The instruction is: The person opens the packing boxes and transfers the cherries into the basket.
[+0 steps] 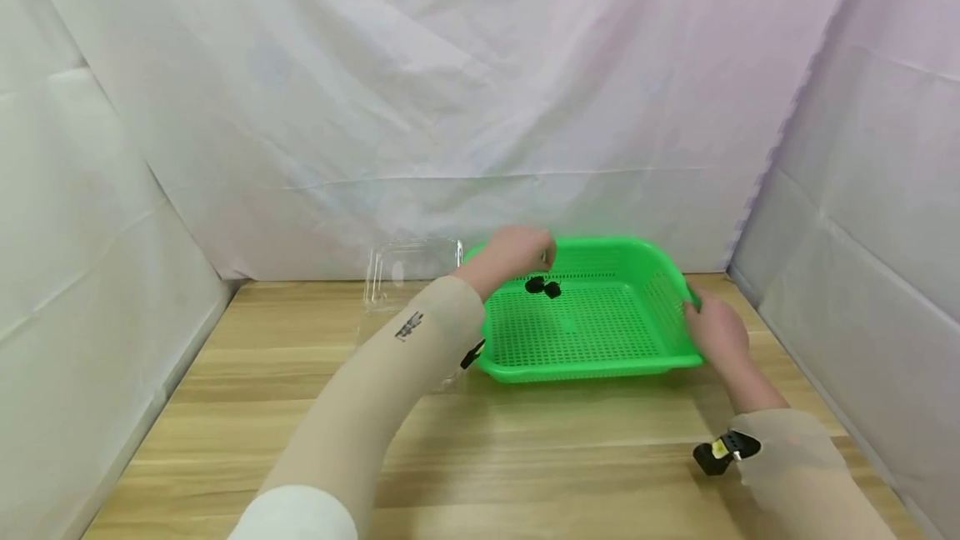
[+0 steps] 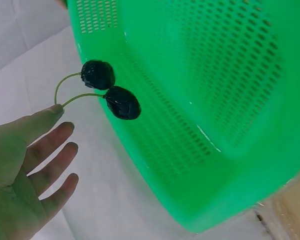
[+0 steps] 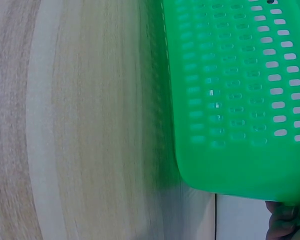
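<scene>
My left grip pinches two dark cherries by the stems mid-frame, over a green basket that my right grip holds, right of frame.

Left arm extended, left fingers pinching, right fingers curled

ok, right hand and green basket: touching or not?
Touching. The head view shows it: the right hand grips the green basket at its right end, with the thumb hooked over the rim onto the inner wall.
</scene>
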{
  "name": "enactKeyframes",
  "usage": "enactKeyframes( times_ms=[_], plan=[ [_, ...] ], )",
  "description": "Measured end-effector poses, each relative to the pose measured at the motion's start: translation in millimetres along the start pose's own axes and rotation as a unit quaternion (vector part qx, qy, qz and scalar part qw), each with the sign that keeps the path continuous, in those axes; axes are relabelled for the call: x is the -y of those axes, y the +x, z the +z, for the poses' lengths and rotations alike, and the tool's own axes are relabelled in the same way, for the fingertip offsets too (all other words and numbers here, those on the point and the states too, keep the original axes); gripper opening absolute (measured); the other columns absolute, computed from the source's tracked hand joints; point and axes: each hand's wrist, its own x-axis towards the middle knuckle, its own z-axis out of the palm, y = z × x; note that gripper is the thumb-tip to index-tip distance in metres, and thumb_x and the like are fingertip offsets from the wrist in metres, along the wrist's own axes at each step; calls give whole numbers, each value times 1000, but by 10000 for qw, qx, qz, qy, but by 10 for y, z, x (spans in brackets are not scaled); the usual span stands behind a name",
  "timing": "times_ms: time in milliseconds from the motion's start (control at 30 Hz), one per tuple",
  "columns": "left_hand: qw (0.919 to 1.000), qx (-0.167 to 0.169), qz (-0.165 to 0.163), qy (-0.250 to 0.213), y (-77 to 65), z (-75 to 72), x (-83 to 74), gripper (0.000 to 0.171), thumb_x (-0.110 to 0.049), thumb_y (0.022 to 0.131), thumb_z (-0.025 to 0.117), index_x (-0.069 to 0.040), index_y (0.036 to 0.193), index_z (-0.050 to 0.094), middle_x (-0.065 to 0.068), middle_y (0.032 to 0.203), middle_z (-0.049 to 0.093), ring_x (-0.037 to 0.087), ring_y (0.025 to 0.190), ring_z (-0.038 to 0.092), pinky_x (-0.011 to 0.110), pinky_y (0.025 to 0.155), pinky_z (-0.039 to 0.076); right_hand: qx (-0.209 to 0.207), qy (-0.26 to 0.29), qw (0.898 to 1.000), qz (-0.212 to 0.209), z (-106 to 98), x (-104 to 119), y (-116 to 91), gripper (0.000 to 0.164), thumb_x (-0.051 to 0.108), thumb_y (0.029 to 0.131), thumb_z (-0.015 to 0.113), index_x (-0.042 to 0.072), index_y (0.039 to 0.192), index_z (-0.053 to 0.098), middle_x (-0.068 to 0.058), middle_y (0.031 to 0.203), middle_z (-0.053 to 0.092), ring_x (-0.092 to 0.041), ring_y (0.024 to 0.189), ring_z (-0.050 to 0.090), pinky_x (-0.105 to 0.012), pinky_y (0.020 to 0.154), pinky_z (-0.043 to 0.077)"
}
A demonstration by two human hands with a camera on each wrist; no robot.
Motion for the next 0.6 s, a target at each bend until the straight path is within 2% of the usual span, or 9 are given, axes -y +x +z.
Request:
enactKeyframes(
  times_ms=[200,600],
  plan=[
    [9996,92,-102,-240,117,-31,-1,15,-18,93,67,-20,105,75,-7,107,69,12,98,61,29,79,53,-1,8,10000,56,2,4,-4,52,21,103,39,-2,149,31,-38,137,41,-40,84,54,-43,60,42],
    [9978,149,-311,-568,347,261,34,9,-20,92,70,-20,97,76,-9,101,69,11,93,62,27,76,53,3,36,10000,92,-26,-59,-51,52,21,103,39,-3,149,30,-38,137,41,-41,85,55,-46,62,44]
  ],
)
